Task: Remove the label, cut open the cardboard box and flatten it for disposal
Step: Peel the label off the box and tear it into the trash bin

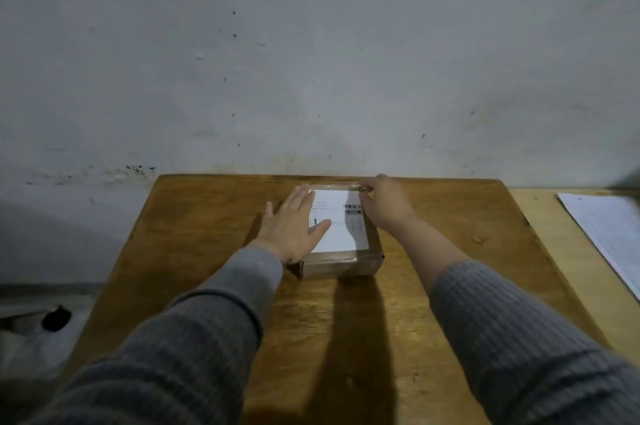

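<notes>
While your left hand (294,225) lies flat and open on the box (341,248) at the table's (207,217) far middle, your right hand (382,203), nearer the label's (337,227) far right corner, pinches there, its hold unclear.

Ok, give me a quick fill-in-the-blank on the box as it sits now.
1. The box sits on a ____ table.
2. The left hand lies ____ on the label.
3. The right hand is at the box's ____ right corner.
4. The box is still ____.

Missing words: wooden; flat; far; closed
</notes>
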Available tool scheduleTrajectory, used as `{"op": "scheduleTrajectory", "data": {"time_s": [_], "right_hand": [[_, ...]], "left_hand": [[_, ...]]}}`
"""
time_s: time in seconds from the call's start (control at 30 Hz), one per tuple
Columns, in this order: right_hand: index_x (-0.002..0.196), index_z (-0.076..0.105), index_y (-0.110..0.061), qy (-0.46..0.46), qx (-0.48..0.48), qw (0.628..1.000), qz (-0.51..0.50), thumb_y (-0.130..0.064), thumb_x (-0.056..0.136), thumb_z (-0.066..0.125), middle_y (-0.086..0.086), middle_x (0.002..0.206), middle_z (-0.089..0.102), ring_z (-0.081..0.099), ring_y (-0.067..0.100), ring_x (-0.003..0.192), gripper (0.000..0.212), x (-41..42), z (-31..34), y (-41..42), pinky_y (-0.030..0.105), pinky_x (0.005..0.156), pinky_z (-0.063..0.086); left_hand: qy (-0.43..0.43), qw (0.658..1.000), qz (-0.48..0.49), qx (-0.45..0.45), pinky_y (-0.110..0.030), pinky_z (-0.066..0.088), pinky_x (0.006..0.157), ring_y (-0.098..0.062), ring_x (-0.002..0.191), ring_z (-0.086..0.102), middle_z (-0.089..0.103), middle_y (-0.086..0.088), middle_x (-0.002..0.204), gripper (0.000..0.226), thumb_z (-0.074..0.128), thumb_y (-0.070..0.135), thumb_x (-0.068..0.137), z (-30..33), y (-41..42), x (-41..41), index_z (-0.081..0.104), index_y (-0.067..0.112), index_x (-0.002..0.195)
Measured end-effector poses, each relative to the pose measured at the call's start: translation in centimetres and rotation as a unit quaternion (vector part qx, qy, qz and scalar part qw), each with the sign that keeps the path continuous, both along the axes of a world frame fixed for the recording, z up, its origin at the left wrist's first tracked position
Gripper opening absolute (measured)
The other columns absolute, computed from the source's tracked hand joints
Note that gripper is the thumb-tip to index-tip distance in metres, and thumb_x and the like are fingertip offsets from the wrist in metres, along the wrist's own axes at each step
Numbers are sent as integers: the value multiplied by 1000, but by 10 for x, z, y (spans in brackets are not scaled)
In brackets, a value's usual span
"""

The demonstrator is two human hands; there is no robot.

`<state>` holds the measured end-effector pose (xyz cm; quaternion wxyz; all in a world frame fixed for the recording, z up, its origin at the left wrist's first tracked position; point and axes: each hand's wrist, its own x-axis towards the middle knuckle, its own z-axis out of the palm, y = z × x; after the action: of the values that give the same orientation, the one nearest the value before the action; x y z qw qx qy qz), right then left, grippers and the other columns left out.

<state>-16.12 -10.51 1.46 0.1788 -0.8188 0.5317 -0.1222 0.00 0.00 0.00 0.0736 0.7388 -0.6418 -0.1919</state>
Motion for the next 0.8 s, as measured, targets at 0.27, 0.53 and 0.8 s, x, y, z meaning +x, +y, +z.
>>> {"op": "scheduleTrajectory", "data": {"time_s": [0.27,0.53,0.8], "right_hand": [[101,71,-6,-58,-15,997,-51,-11,88,59,15,104,66,59,29,98,19,6,-17,-16,30,84,43],[82,69,-7,-87,-22,993,-82,-11,86,61,8,96,62,55,24,93,10,12,-26,-19,27,72,37],[105,66,-12,46,-15,994,-96,-23,95,45,6,116,57,47,27,112,26,22,-20,-21,37,88,39]], "left_hand": [[-28,999,15,-12,-56,-3,117,-8,144,-22,-24,6,158,81,19,65,93,-31,-3,-2,-12,19,153],[-30,998,24,-44,-54,-7,117,-7,143,-23,-22,5,159,82,17,66,92,-37,-3,-3,-11,18,153],[-41,998,27,-41,-54,-7,117,-9,144,-22,-22,5,159,82,17,65,92,-34,-2,-5,-12,17,152]]}}
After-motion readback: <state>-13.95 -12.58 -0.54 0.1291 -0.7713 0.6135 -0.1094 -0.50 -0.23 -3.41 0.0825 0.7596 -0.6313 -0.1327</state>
